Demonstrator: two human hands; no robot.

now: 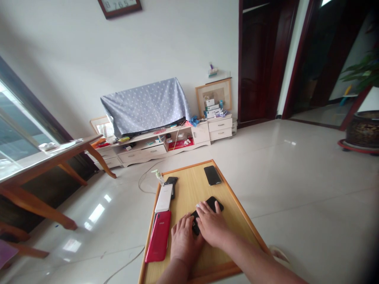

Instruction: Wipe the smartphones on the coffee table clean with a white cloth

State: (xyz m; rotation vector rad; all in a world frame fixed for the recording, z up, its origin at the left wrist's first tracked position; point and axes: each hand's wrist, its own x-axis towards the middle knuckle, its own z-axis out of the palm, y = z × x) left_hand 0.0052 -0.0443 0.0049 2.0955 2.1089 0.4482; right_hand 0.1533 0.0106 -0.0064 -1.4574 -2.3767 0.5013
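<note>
A black, slab-shaped phone (215, 202) lies on the pale wood-topped counter with orange-brown edging (189, 189), partly covered by both hands. The right hand (211, 227) is laid across it, thumb and fingers apparently closed on its sides. The left hand (185, 238) curls its fingers at the near end; whether it grips cannot be told.

The step in hand appears to be handling or positioning this phone; a next move would probably call for one hand steadying it and fingers kept off its face.

From that phone, a glossy red phone (159, 236) lies at 8 o'clock, lettered "vivo". At 10 o'clock is a white phone (164, 198), its marking too small to read, overlapping a dark phone (171, 181). Beyond stands a clear pump bottle with pale green top (159, 176). Another black phone with a shiny face (212, 175) lies at 12 o'clock.

At 11 o'clock, a dark-framed wall piece (120, 8) shows 8, 7, 6, 5.
</note>
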